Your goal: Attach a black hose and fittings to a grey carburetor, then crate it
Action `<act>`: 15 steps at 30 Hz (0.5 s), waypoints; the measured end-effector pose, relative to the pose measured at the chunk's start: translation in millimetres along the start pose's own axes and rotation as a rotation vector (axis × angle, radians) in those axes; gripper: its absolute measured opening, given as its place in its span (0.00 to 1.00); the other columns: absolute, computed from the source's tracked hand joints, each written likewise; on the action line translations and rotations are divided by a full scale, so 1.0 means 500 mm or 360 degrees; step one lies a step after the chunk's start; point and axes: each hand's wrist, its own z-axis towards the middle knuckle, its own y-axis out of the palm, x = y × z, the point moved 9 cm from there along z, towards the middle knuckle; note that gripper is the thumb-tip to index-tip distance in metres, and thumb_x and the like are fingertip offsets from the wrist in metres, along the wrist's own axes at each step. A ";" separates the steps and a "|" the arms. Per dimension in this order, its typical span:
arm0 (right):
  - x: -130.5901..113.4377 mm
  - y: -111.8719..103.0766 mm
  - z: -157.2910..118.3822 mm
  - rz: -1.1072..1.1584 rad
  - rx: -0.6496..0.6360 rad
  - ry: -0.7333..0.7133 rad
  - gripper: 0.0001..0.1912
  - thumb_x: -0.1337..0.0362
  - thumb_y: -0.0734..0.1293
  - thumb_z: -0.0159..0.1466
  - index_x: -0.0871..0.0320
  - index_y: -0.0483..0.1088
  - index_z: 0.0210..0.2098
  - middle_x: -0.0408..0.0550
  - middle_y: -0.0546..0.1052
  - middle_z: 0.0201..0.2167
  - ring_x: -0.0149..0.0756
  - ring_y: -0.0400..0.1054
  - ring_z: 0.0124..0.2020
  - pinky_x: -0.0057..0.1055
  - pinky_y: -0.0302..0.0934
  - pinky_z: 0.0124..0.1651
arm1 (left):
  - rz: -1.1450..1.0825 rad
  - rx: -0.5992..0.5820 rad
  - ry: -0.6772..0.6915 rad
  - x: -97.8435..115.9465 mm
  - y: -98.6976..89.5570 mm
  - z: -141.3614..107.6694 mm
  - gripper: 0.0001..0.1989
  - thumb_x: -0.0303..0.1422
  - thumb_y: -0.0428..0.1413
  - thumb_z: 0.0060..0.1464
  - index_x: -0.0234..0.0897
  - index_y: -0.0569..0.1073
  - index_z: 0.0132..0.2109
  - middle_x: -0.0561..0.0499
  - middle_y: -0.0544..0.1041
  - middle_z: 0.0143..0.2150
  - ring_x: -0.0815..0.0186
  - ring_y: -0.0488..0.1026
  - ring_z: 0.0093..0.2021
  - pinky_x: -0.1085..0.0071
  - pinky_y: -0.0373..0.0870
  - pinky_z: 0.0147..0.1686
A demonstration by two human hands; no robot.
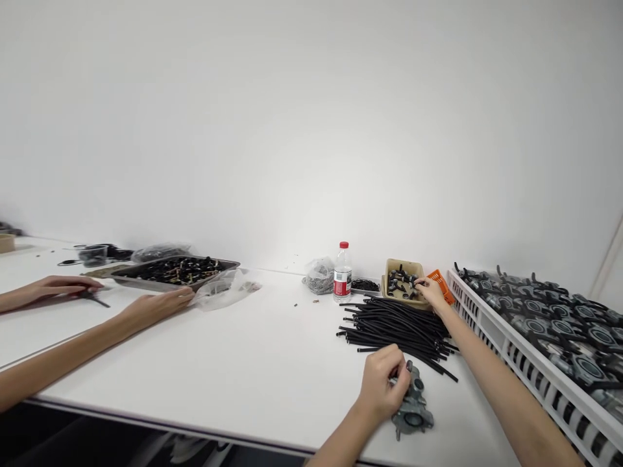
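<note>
My left hand (385, 383) is closed around the upper side of a grey metal carburetor (413, 408) standing on the table near its front edge. Farther back, my right hand (431, 292) reaches over a beige plastic tray (403, 264) of small black fittings (400, 277). Its fingertips are pinched together at the tray's right side, and whatever is between them is too small to make out. Between my two hands lies a loose pile of short black rubber hoses (394, 327).
A white crate (516, 363) full of carburetors (559, 311) stands along the right. Beside the tray are an orange basket (442, 285) and a red-capped bottle (343, 275). At left, a co-worker's hands (160, 305) work near a tray of black parts (178, 269) and a plastic bag (226, 288).
</note>
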 end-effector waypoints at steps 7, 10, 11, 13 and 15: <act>-0.007 -0.029 -0.125 0.0753 -0.0095 0.0089 0.11 0.58 0.68 0.72 0.61 0.74 0.44 0.42 0.77 0.34 0.28 0.71 0.27 0.27 0.69 0.31 | -0.0112 -0.0095 -0.0176 -0.021 0.006 -0.002 0.38 0.72 0.41 0.52 0.40 0.69 0.38 0.44 0.73 0.40 0.55 0.68 0.43 0.58 0.66 0.46; -0.017 -0.023 -0.201 0.0937 -0.0200 0.0081 0.09 0.60 0.69 0.71 0.62 0.74 0.41 0.39 0.75 0.29 0.25 0.66 0.23 0.24 0.64 0.26 | -0.0201 -0.0216 -0.0345 -0.048 0.031 -0.010 0.37 0.69 0.42 0.57 0.39 0.71 0.40 0.46 0.75 0.40 0.57 0.71 0.42 0.60 0.69 0.46; -0.022 -0.019 -0.227 0.0973 -0.0247 0.0072 0.09 0.61 0.69 0.71 0.62 0.74 0.40 0.38 0.74 0.28 0.24 0.65 0.22 0.23 0.63 0.25 | -0.0232 -0.0258 -0.0406 -0.059 0.041 -0.013 0.35 0.67 0.43 0.58 0.39 0.71 0.40 0.48 0.76 0.37 0.59 0.71 0.39 0.62 0.70 0.43; -0.033 -0.008 -0.277 0.1022 -0.0339 0.0046 0.07 0.63 0.70 0.70 0.62 0.74 0.40 0.37 0.74 0.27 0.23 0.64 0.21 0.22 0.61 0.25 | -0.0258 -0.0269 -0.0516 -0.085 0.056 -0.017 0.30 0.62 0.48 0.62 0.38 0.72 0.38 0.50 0.76 0.36 0.61 0.73 0.40 0.63 0.71 0.45; -0.046 0.000 -0.319 0.1063 -0.0405 -0.0001 0.06 0.64 0.72 0.68 0.62 0.75 0.40 0.38 0.76 0.29 0.24 0.66 0.23 0.24 0.64 0.27 | -0.0269 -0.0264 -0.0617 -0.111 0.068 -0.019 0.23 0.53 0.52 0.66 0.36 0.73 0.39 0.51 0.76 0.37 0.63 0.75 0.39 0.62 0.73 0.45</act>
